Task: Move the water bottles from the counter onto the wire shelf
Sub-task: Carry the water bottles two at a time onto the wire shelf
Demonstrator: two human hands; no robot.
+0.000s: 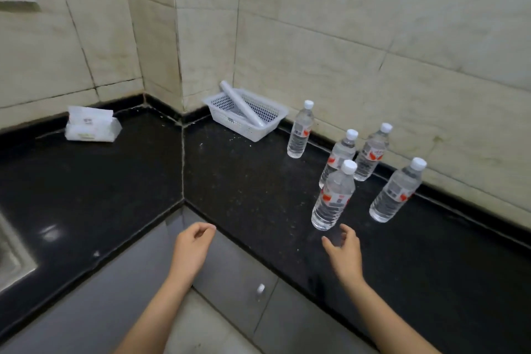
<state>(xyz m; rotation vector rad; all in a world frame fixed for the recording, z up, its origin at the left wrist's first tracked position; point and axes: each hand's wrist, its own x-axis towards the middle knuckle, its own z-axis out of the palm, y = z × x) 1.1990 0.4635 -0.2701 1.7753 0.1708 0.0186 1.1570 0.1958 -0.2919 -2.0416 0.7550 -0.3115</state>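
Right hand [343, 250] hovers over the near edge of the black counter [115, 181]. Its fingers and thumb are spread in a wide open curve and hold nothing. The fingertips sit just short of the base of the nearest bottle [333, 195], and no contact shows. The left hand [192, 244] hangs to the left, over the counter's inner corner and the grey cabinet doors [230, 273] below. Its fingers are loosely curled toward the thumb and it also holds nothing. A small round knob [261, 289] sits on one door.

All five water bottles stand upright on the right stretch of the counter, clear with white caps and red-marked labels. The nearest bottle is closest to the right hand. A second bottle [395, 191] stands to its right, apart from it. A third bottle [339, 158] stands just behind the nearest one and is partly hidden by it. A fourth bottle [372, 152] is near the wall, close beside the third. The fifth bottle [300, 129] stands farther off to the left, apart from the group.

Beyond it, in the far corner, a white plastic basket [247, 123] holds a pale roll [241, 102] that leans over its rim. On the far left a white tissue pack [92, 125] lies against the tiled wall [373, 23]. The edge of a steel sink [11, 253] shows at the left border.
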